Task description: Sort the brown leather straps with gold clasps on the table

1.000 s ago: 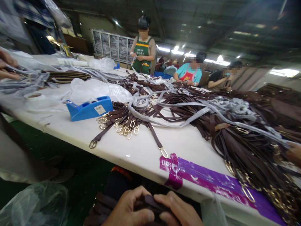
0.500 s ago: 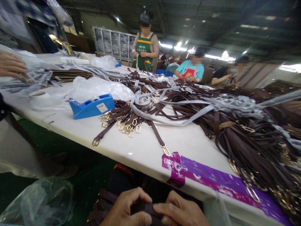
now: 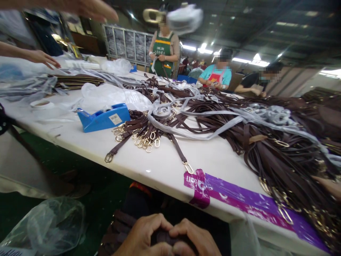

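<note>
Low in the head view, below the table edge, my left hand (image 3: 145, 233) is closed with thumb and fingers curled round a dark brown leather strap (image 3: 162, 236). My right hand (image 3: 195, 234) pinches the same strap from the other side, and the two hands' fingertips meet. Much of the strap is hidden behind my fingers. More brown straps (image 3: 117, 229) lie in a bundle just left of my left hand, near my lap. On the table above my hands lies a single strap (image 3: 179, 149) with a gold oval clasp (image 3: 188, 167).
A blue tape dispenser (image 3: 105, 117), a tape roll (image 3: 41, 104) and heaped brown straps (image 3: 266, 153) with gold clasps lie on the white table (image 3: 160, 170). Co-workers' hands (image 3: 44, 58) reach in at left. A clear plastic bag (image 3: 53, 224) sits lower left. Several people stand beyond.
My two hands have come closer together on the strap. At left, a co-worker's arm now reaches across the top, and a blurred gold buckle and white plastic appear high in the air.
</note>
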Demonstrator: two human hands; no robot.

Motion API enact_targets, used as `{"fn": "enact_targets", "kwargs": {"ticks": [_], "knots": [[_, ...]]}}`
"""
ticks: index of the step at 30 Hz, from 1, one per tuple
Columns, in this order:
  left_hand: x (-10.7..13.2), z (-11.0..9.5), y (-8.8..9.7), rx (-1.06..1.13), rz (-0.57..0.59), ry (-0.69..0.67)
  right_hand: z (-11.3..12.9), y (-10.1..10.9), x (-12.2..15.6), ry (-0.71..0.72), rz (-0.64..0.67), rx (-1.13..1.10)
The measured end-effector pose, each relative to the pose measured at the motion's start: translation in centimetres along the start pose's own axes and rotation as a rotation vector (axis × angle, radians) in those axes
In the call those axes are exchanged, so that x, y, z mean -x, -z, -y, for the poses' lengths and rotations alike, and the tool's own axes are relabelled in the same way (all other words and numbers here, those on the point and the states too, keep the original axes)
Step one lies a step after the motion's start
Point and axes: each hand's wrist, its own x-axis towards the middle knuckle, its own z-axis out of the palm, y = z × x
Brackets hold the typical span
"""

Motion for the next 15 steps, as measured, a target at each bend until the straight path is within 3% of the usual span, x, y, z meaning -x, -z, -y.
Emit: {"fn": "enact_targets", "kwargs": {"ticks": [5, 12, 15], "knots": [[0.0, -0.5, 0.6, -0.076, 0.016, -0.020, 0.3, -0.7, -0.2, -0.236, 0.071, -0.075], [0.2, -1.1, 2.7, -0.236, 0.065, -0.105, 1.2, -1.6, -2.0, -0.250, 0.027, -0.263], [0.3, -1.5, 4.7, -0.445, 0.098, -0.185, 0.8, -1.2, -2.4, -0.357, 0.010, -0.484]]}}
